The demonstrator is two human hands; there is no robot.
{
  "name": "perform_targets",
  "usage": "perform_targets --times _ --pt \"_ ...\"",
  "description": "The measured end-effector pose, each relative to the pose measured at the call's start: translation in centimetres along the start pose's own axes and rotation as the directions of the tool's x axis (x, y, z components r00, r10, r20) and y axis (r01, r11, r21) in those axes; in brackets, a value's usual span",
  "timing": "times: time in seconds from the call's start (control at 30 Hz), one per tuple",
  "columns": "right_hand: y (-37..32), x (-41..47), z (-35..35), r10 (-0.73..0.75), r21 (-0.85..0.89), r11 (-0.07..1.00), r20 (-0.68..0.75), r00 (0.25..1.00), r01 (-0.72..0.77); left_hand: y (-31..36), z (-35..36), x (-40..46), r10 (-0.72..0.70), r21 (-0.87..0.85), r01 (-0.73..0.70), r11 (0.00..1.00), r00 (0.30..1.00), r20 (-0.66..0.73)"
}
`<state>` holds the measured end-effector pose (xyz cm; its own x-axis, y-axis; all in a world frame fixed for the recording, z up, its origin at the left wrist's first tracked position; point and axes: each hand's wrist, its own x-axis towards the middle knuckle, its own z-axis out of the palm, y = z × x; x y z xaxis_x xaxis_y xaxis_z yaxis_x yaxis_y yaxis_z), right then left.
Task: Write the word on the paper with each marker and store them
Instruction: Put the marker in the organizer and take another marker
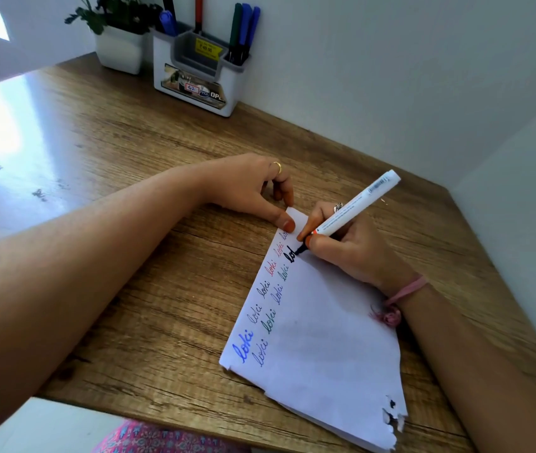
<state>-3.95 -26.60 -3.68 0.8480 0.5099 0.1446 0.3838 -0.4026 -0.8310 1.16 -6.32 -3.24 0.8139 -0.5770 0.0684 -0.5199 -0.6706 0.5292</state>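
A white sheet of paper lies slanted on the wooden desk, with "loki" written several times in blue, green, red and dark ink. My right hand grips a white marker whose black tip touches the paper at a half-written thick black word near the far corner. My left hand rests on the desk, its thumb pinning that far corner flat. At the back stands a white and grey organizer holding several markers: green and blue ones on its right, a red one in the middle, blue and black on its left.
A white pot with a green plant stands left of the organizer. White walls close the desk at the back and right. The paper's near corner is torn. Sunlight glares on the desk's left side.
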Motion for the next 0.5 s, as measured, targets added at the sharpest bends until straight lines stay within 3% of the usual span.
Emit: perform_targets --times 0.5 --pt "0.0 0.28 0.24 0.035 -0.001 0.999 -0.06 0.998 -0.035 -0.22 0.03 0.07 0.021 -0.012 -0.021 1.0 1.0 -0.003"
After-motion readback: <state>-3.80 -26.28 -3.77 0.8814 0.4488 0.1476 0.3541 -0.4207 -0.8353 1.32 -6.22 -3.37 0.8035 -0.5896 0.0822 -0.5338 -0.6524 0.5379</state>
